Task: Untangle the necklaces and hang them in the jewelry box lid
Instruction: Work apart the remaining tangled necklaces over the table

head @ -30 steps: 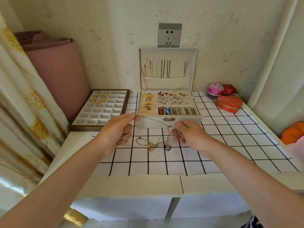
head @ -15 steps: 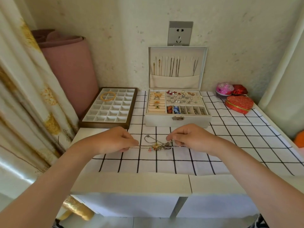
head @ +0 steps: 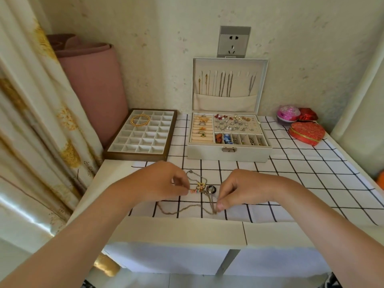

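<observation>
A tangle of thin necklaces (head: 202,189) with small coloured pendants and a dark ring charm lies on the checked cloth near the table's front edge. My left hand (head: 160,181) pinches a chain at the tangle's left side. My right hand (head: 241,189) pinches another chain at its right, thumb and fingertips low by the cloth. A loop of chain trails toward the table's front. Behind stands the open beige jewelry box (head: 228,151); its upright lid (head: 228,63) holds several chains hanging into a pocket.
A compartment tray (head: 116,151) with gold bangles sits left of the box. A pink roll (head: 93,84) and curtain stand at the left. Red heart-shaped boxes (head: 307,133) and a pink one are at the back right. A wall socket is above the lid.
Both hands came down and toward me with the chains, from near the box front to the cloth near the table's front edge. The tangle now lies spread between them.
</observation>
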Tool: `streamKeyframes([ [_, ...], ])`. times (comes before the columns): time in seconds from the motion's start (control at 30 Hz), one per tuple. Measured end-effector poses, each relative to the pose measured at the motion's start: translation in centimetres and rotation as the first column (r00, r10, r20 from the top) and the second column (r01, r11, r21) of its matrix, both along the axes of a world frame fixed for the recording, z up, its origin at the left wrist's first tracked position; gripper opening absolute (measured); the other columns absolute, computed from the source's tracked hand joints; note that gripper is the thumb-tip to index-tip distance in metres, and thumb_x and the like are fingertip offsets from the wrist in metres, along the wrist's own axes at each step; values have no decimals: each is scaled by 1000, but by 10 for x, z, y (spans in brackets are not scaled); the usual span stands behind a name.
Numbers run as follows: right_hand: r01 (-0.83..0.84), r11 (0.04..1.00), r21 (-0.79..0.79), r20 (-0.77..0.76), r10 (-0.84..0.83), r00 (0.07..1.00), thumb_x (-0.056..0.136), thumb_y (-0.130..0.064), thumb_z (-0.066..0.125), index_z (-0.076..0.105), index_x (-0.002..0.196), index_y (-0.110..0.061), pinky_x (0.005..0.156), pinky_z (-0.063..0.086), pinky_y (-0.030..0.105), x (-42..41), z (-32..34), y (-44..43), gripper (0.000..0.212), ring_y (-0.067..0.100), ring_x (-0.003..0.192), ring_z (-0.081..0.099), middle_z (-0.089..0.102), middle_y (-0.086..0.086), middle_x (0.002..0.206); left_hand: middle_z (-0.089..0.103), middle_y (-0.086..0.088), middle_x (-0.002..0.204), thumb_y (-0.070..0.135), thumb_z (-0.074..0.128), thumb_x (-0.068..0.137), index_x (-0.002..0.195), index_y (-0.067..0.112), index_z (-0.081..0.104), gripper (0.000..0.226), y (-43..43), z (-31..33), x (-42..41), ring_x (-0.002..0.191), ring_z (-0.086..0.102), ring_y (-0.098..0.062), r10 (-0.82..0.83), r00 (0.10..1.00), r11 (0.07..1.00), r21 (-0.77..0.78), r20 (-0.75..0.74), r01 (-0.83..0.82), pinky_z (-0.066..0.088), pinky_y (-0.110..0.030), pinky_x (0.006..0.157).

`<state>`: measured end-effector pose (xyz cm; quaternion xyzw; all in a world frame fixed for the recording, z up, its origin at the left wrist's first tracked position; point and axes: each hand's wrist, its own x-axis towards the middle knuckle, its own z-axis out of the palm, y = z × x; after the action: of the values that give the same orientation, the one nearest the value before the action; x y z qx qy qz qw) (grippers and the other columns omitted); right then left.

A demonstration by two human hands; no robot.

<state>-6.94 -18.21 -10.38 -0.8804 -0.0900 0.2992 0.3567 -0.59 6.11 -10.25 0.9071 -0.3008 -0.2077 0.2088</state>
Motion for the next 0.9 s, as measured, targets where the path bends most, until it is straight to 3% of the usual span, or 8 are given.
streamKeyframes([
  [0.07,32,999,10,42,-33,999,85,-38,76,78,75,-40,91,46,22,-1,1,2,11,-8,92,65,74,-21,89,65,21,89,37,70,88,96,39,73,9,-12,-7,-4,75,55,9,-16,994,999,-34,105,20,40,-14,65],
  [0.2,183,982,50,347,-189,919,90,-27,72,78,88,-39,65,38,8,6,-7,7,13,-13,70,57,69,-22,85,59,17,99,38,68,90,104,40,68,15,-26,-20,-9,83,53,1,-79,965,997,25,251,75,42,-22,70],
  [0.37,124,987,-98,384,-78,920,85,-32,78,76,95,-43,79,46,23,9,-22,10,15,-2,88,56,61,-16,96,61,17,98,38,66,91,99,39,68,8,-23,-23,-9,86,53,-2,-76,952,997,28,298,71,45,-21,72],
  [0.5,157,974,-163,425,-74,902,82,-35,79,74,87,-39,82,52,28,9,-16,10,7,0,88,60,65,-16,92,63,24,96,36,65,91,100,38,70,11,-17,-18,-8,81,54,4,-76,957,995,78,280,56,41,-12,68],
  [0.6,174,959,-224,394,-74,916,82,-34,77,73,84,-36,79,56,30,9,-10,5,6,1,82,62,67,-15,86,66,23,98,33,66,88,95,39,69,9,-10,-15,-8,93,59,0,-47,965,994,108,258,19,50,-20,80],
  [0.7,175,932,-317,373,-47,927,81,-35,74,72,83,-37,77,55,30,10,-6,4,4,1,81,61,66,-18,84,65,23,95,33,68,86,85,41,65,9,-6,-15,-10,93,58,1,-15,972,995,97,235,-8,46,-17,75],
  [0.8,168,903,-395,402,5,916,82,-38,67,71,86,-36,76,54,31,10,-4,8,5,4,84,59,62,-17,88,62,22,96,30,67,88,89,35,66,5,-5,-16,-11,89,55,1,-2,968,998,63,252,-15,42,-14,72],
  [0.9,179,926,-332,516,19,857,87,-45,64,69,94,-38,71,47,27,10,-6,19,11,5,86,56,57,-14,95,61,20,93,30,63,91,95,34,66,6,-7,-19,-13,83,53,1,12,962,1000,22,273,-19,42,-13,68],
])
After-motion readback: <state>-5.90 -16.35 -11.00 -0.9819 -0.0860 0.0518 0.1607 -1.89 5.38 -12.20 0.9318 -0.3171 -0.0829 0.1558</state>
